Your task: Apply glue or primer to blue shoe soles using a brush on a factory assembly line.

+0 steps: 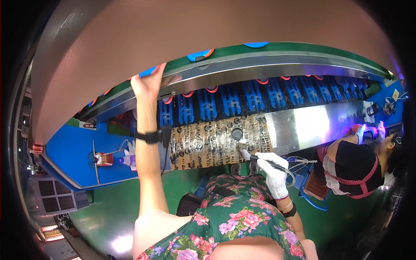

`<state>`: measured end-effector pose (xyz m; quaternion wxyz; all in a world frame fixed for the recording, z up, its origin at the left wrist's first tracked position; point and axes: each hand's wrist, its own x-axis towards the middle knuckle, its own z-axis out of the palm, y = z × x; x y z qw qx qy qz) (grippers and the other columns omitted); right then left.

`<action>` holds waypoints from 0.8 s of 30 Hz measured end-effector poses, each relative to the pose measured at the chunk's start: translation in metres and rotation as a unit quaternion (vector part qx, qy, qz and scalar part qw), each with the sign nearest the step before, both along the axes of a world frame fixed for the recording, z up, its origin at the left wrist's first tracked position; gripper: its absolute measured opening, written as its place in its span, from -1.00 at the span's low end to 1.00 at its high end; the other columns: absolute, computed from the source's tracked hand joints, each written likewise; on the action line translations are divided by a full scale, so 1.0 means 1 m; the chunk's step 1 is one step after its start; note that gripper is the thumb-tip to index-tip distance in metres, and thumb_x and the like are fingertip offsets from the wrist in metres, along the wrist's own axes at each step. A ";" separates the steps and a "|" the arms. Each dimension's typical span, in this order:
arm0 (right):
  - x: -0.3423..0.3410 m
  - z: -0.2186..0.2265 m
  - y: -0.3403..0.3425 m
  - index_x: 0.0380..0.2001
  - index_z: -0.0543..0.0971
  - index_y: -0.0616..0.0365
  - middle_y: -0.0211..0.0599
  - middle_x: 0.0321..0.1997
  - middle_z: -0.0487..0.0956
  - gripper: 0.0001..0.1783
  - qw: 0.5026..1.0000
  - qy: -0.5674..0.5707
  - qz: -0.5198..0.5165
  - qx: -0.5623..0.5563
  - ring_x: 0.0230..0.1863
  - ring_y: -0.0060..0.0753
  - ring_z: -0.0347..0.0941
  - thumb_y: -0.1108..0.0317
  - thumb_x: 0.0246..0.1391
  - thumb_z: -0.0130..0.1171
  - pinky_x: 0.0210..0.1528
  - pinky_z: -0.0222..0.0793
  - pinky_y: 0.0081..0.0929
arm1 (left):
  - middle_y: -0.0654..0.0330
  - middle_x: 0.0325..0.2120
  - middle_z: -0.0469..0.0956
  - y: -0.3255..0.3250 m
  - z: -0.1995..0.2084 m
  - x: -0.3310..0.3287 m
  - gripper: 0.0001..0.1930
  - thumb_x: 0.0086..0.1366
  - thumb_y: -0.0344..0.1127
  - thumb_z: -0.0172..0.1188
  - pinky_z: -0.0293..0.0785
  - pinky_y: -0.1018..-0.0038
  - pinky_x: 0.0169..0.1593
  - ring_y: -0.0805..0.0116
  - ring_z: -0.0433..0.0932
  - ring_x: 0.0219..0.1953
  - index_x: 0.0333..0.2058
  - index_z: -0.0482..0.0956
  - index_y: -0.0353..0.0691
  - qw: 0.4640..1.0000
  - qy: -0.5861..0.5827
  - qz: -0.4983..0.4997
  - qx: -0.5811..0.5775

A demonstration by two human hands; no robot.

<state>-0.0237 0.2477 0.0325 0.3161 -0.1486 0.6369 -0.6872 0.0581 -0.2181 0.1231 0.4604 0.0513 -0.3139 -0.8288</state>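
Observation:
My bare left hand [148, 85] is stretched up to the green conveyor belt [234, 49], fingers closed about a blue piece with an orange edge [149, 71]; part of the grip is hidden. In a white knit glove, my right hand [274, 172] grips a black pen-shaped tool [266, 162] with a pale tip and a thin clear tube or cord trailing from it. That tip is just over the near edge of a cardboard-covered ledge [203, 145] wrapped in clear tape. A small round black disc [237, 134] sits on the cardboard beyond the tip.
Several blue forked holders [232, 100] with pink-red rings line up behind the ledge. Bare metal plate [303, 125] continues it rightward. A co-worker [357, 167] works at the right. On the left, a blue table [71, 151] bears a bottle [125, 160] and a red-and-white box [105, 159].

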 end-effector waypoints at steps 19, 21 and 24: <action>-0.017 0.042 -0.010 -0.23 0.62 0.34 0.18 -0.08 0.62 -0.79 0.937 -0.143 0.042 -0.315 -0.34 -0.27 0.54 0.63 -0.01 0.21 -0.34 0.46 -0.47 | -0.45 0.22 0.27 0.205 -0.061 0.084 0.16 0.14 0.38 0.17 0.60 0.02 0.09 -0.32 0.50 0.11 0.43 -0.02 -0.44 0.906 -0.023 -0.397 0.149; -0.018 0.046 -0.011 -0.25 0.62 0.34 0.17 -0.08 0.63 -0.79 0.942 -0.125 0.033 -0.311 -0.33 -0.28 0.55 0.63 -0.02 0.21 -0.33 0.47 -0.47 | -0.45 0.20 0.30 0.207 -0.061 0.086 0.16 0.15 0.45 0.09 0.62 0.02 0.03 -0.32 0.52 0.06 0.43 0.00 -0.42 0.893 -0.031 -0.408 0.188; -0.019 0.055 -0.007 -0.28 0.63 0.34 0.16 -0.07 0.63 -0.82 0.958 -0.076 0.013 -0.278 -0.30 -0.27 0.57 0.62 -0.03 0.22 -0.29 0.50 -0.48 | -0.44 0.14 0.37 0.207 -0.066 0.081 0.16 0.18 0.56 -0.05 0.65 0.04 -0.09 -0.32 0.57 -0.03 0.43 0.05 -0.36 0.870 -0.042 -0.438 0.221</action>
